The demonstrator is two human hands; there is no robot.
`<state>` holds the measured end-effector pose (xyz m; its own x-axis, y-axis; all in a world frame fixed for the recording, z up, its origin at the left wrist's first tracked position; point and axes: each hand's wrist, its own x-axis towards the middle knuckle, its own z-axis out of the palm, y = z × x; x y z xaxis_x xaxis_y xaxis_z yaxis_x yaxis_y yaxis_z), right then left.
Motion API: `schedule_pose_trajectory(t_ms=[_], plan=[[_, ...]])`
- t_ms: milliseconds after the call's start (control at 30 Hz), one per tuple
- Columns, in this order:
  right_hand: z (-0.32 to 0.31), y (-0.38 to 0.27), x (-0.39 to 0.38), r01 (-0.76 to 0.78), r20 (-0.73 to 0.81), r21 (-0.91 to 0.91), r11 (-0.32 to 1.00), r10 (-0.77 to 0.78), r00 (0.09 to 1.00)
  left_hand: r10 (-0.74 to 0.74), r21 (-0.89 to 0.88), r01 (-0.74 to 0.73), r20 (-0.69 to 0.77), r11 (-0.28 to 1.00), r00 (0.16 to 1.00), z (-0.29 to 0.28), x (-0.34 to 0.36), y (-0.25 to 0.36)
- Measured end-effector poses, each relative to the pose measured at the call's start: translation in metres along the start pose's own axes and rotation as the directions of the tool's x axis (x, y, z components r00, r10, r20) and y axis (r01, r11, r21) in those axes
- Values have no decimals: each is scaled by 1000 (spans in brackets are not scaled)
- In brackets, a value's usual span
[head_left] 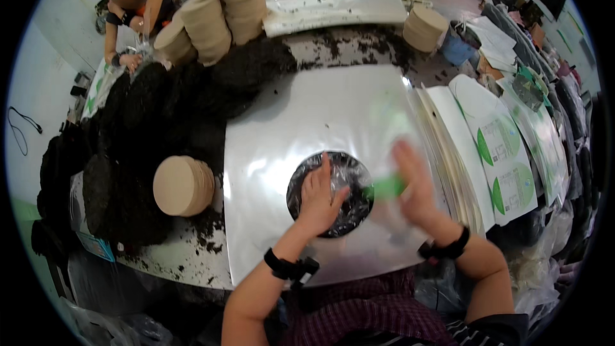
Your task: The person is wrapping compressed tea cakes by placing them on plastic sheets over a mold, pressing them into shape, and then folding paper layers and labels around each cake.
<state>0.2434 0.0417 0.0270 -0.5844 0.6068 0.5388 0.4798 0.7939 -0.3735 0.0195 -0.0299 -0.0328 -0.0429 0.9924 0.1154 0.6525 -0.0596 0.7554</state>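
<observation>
My left hand (pixel 319 200) lies with its fingers stretched out on a round black disc (pixel 352 221) wrapped in shiny clear plastic. The disc rests flat on a large silvery sheet (pixel 275 128) in front of me. To the right of the disc, my right hand (pixel 415 182) is raised and smeared by motion. A green strip or label (pixel 388 187), also blurred, shows between the right hand and the disc. Whether the right fingers grip it cannot be made out. Black bands circle both wrists.
Dark crumbly material (pixel 166 102) is heaped at the left. A stack of beige discs (pixel 182 186) stands beside it, with taller stacks (pixel 243 6) behind. White-and-green printed sheets (pixel 500 160) lie at the right. A person (pixel 138 13) works at the far left.
</observation>
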Motion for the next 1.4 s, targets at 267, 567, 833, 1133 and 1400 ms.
schedule_pose_trajectory(t_ms=[267,567,833,1133,1400], plan=[[19,-69,14,-392,497,227,892,240,834,-14,217,23,-42,976,999,15,-2,2],[94,-28,35,-511,488,739,439,174,855,-76,-575,59,-6,816,997,25,12,-39],[124,-45,9,240,532,-122,963,-141,835,-457,-651,203,-246,731,854,-12,-10,-59],[67,-107,10,260,402,275,926,-356,844,-95,-309,-77,-505,948,858,-75,-57,12],[55,-45,-19,29,83,252,967,-52,995,-554,-617,274,-322,738,768,-153,-141,-52]])
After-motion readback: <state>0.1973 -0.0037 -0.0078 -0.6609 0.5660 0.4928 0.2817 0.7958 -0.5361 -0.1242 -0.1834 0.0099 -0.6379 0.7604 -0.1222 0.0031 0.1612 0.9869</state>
